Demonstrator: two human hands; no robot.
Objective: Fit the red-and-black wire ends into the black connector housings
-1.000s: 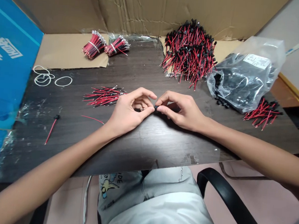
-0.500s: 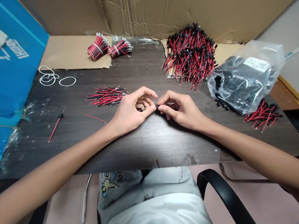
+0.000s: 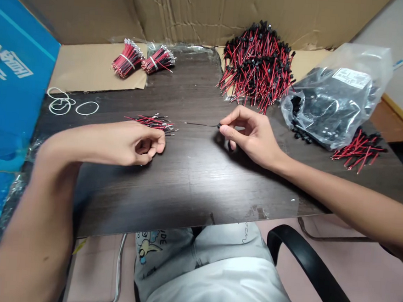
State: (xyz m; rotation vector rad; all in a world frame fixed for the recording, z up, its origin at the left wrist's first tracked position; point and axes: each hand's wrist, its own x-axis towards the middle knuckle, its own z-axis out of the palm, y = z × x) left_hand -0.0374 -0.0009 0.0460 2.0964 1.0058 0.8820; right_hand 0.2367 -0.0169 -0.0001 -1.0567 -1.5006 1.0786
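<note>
My right hand [image 3: 246, 133] pinches a small black connector [image 3: 219, 125] between thumb and fingertips. A thin black wire [image 3: 199, 124] sticks out of it to the left, over the table. My left hand [image 3: 141, 144] is low over the table with its fingers curled and the thumb against them; whatever they may hold is hidden. Just behind the left hand lies a loose pile of red and black wires [image 3: 155, 121] with metal ends, partly covered by the hand and forearm.
At the back stand two banded wire bundles [image 3: 128, 59] and a large heap of wires with black connectors [image 3: 257, 67]. On the right are a plastic bag of black connectors [image 3: 332, 105] and a smaller wire pile [image 3: 358, 150]. White rubber bands [image 3: 87, 108] lie at left.
My hands have come apart. The left moved left and turned over the table; the right kept the connector, its black wire now in view. The left arm now covers where single red wires lay.
</note>
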